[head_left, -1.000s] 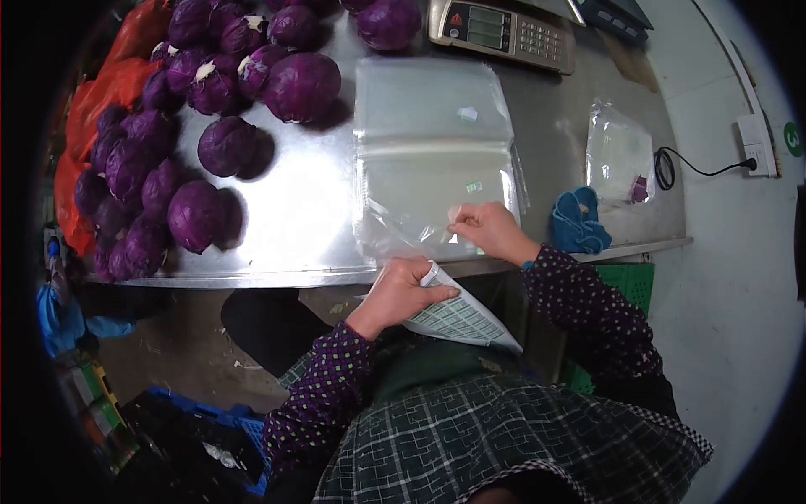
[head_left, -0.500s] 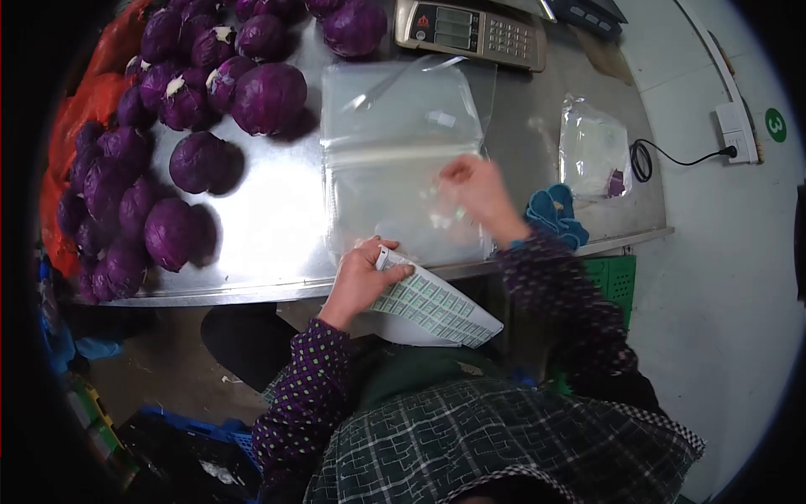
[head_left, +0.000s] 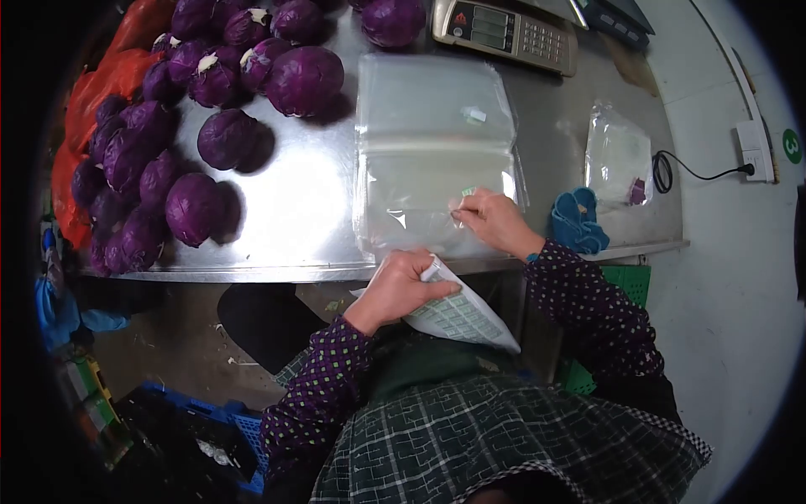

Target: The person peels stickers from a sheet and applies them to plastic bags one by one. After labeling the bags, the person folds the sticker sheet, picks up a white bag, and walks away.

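Observation:
My left hand (head_left: 401, 290) is closed on a white sheet of small green printed labels (head_left: 462, 315), thumb on top, at the table's front edge. The sheet's lower part bends down towards the apron. My right hand (head_left: 501, 223) has its fingers pinched together low over a stack of clear plastic bags (head_left: 411, 181). A small green and white label (head_left: 468, 192) shows at its fingertips. Further up the bags is another small pale label (head_left: 474, 114). The bags lie flat on the steel table, the top one with a fold across its middle.
Several purple cabbages (head_left: 306, 81) cover the left of the steel table (head_left: 285, 202), beside red mesh sacking (head_left: 109, 92). A weighing scale (head_left: 504, 34) stands at the back. On the right lie blue gloves (head_left: 578, 220) and another clear bag (head_left: 617, 155). A blue crate (head_left: 243, 424) is below.
My right hand has come down onto the bags from a blurred movement above them. The raised plastic at the bags' far end now lies flat. The label sheet is bent more, and the view has shifted.

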The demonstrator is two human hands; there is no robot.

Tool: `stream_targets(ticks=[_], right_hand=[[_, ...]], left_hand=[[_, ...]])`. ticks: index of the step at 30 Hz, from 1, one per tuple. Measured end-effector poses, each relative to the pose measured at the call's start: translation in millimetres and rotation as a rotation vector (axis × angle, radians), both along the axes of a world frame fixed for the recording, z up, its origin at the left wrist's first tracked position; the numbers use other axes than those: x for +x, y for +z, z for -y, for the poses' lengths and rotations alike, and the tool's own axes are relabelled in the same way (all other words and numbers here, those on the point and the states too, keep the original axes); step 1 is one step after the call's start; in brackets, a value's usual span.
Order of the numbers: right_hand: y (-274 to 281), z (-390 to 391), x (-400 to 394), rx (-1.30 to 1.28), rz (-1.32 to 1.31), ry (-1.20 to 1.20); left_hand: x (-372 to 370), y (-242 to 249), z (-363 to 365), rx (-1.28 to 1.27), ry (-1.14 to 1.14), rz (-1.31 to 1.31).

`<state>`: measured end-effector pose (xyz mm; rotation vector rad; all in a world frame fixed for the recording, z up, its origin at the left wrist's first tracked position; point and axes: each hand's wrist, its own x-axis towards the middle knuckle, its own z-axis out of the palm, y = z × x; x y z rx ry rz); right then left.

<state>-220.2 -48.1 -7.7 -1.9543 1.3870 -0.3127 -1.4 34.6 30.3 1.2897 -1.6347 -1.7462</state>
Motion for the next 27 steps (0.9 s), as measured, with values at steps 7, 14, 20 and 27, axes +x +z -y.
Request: stream_targets(ticks=[7, 14, 20, 27], right_hand=[[132, 90, -13, -0.276, 0.692, -0.618], [-14, 33, -18, -0.319, -0.217, -0.174], [12, -10, 4, -0.142, -0.244, 0.133], [7, 7, -1, -0.094, -0.008, 0.144]], left_hand=[[5, -33, 8, 0.065, 0.234, 0.029], [6, -41, 10, 0.078, 0.240, 0.026], [5, -27, 15, 0.176, 0.323, -0.057], [-4, -5, 1, 0.018, 0.117, -0.034]])
